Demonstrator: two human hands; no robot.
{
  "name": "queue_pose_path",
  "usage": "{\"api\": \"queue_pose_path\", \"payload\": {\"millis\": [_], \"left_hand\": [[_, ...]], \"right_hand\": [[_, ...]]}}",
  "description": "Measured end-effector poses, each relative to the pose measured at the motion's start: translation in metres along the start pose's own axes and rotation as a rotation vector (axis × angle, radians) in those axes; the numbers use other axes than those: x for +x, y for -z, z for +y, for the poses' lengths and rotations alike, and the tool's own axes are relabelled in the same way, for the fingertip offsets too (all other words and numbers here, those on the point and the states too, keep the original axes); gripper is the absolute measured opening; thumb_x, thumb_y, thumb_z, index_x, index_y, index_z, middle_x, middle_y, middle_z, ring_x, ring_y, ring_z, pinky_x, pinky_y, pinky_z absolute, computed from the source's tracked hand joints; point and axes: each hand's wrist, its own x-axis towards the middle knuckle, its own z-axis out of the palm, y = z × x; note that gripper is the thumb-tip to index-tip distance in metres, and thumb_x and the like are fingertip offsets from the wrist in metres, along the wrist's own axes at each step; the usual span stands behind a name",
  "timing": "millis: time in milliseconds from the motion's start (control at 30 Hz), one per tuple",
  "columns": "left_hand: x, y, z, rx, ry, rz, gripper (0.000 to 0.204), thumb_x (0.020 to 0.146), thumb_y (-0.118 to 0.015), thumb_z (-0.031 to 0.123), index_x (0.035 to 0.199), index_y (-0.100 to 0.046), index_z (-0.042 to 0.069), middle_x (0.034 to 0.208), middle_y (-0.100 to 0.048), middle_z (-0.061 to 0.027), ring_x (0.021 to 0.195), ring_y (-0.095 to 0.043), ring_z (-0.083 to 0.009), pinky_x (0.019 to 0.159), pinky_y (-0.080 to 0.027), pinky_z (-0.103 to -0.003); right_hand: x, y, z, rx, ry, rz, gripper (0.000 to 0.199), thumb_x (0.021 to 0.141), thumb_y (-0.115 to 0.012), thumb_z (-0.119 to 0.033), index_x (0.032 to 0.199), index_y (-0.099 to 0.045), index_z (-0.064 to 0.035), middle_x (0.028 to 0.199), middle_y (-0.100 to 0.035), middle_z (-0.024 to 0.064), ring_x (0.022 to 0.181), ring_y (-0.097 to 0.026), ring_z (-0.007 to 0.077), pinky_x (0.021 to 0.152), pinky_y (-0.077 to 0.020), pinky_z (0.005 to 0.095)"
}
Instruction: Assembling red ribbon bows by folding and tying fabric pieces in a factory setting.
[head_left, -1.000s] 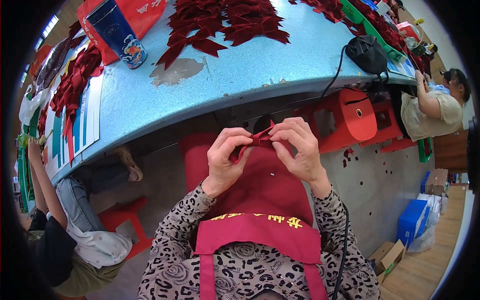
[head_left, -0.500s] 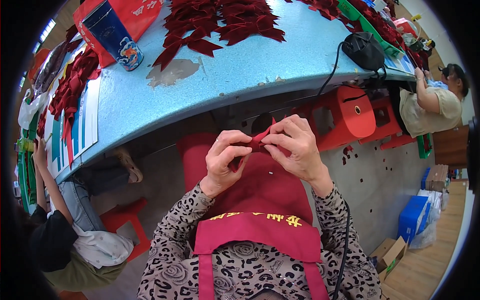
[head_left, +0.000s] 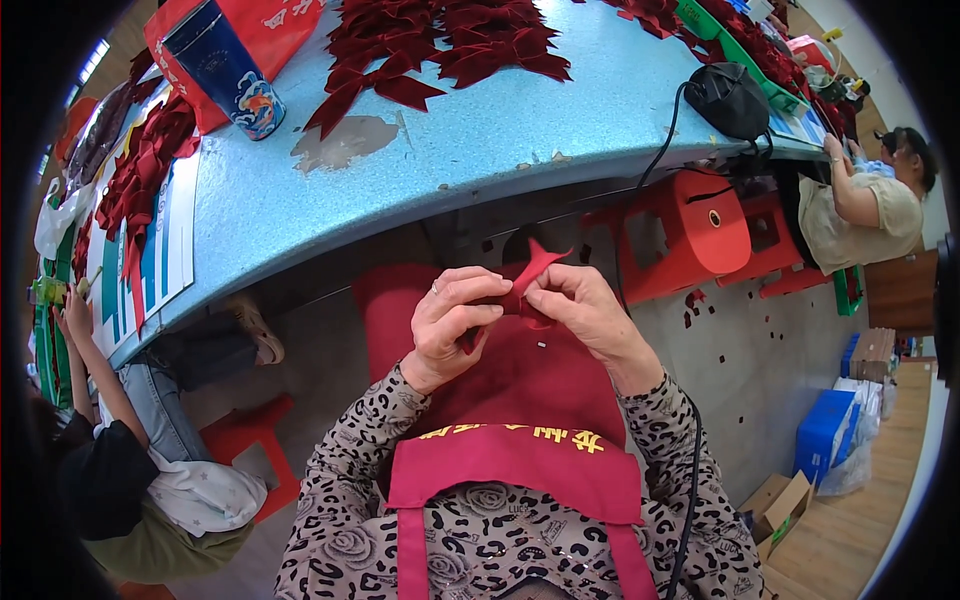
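Above my apron-covered lap I hold a dark red ribbon bow (head_left: 537, 266) between both hands. My left hand (head_left: 450, 322) is closed around its left part, with a ring on one finger. Thumb and fingers of my right hand (head_left: 582, 312) pinch the bow near its middle. A pointed red tail sticks up between the hands, and a small loop shows below. Much of the bow is hidden by my fingers. On the blue table (head_left: 420, 145) ahead lie rows of finished-looking red bows (head_left: 390, 75).
A dark blue tumbler (head_left: 225, 70) stands by a red bag (head_left: 285, 30) at the table's left. A black pouch (head_left: 730, 100) with a cord rests near the right edge. Red stools (head_left: 690, 225) are under the table. Co-workers sit at left (head_left: 110, 470) and right (head_left: 865, 205).
My right hand has dropped slightly and its fingers have drawn in. More of the bow's tail now stands up between my hands. My left hand stays nearly in place.
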Motion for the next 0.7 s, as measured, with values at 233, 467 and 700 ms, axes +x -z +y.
{"api": "queue_pose_path", "payload": {"millis": [233, 467, 700], "left_hand": [[0.000, -0.007, -0.001, -0.021, -0.067, -0.139, 0.032, 0.061, -0.064, -0.014, 0.085, -0.051, 0.004, 0.098, -0.061, -0.0129, 0.088, -0.060, -0.0284, 0.072, -0.051, -0.034], [-0.012, -0.025, -0.008, -0.458, 0.580, 0.079, 0.026, 0.068, -0.063, -0.012, 0.084, -0.050, 0.004, 0.093, -0.063, -0.0117, 0.081, -0.062, -0.0257, 0.070, -0.050, -0.029], [0.000, -0.029, -0.008, -0.180, 0.335, -0.017, 0.027, 0.069, -0.065, -0.009, 0.087, -0.049, 0.004, 0.092, -0.062, -0.0119, 0.082, -0.061, -0.0261, 0.070, -0.048, -0.031]], "right_hand": [[0.010, 0.015, 0.023, 0.327, -0.264, 0.023, 0.016, 0.084, -0.055, -0.010, 0.074, -0.060, 0.0022, 0.068, -0.058, 0.0010, 0.060, -0.051, 0.0052, 0.053, -0.0387, 0.0195], [0.014, 0.043, 0.036, 0.106, -0.236, 0.142, 0.012, 0.083, -0.055, -0.010, 0.077, -0.061, -0.0005, 0.071, -0.058, 0.0002, 0.064, -0.051, 0.0070, 0.058, -0.0385, 0.0198], [0.000, 0.046, 0.009, -0.146, 0.335, 0.164, 0.006, 0.076, -0.061, 0.002, 0.080, -0.059, -0.0015, 0.085, -0.060, 0.0036, 0.079, -0.055, 0.0116, 0.071, -0.0440, 0.0246]]}}
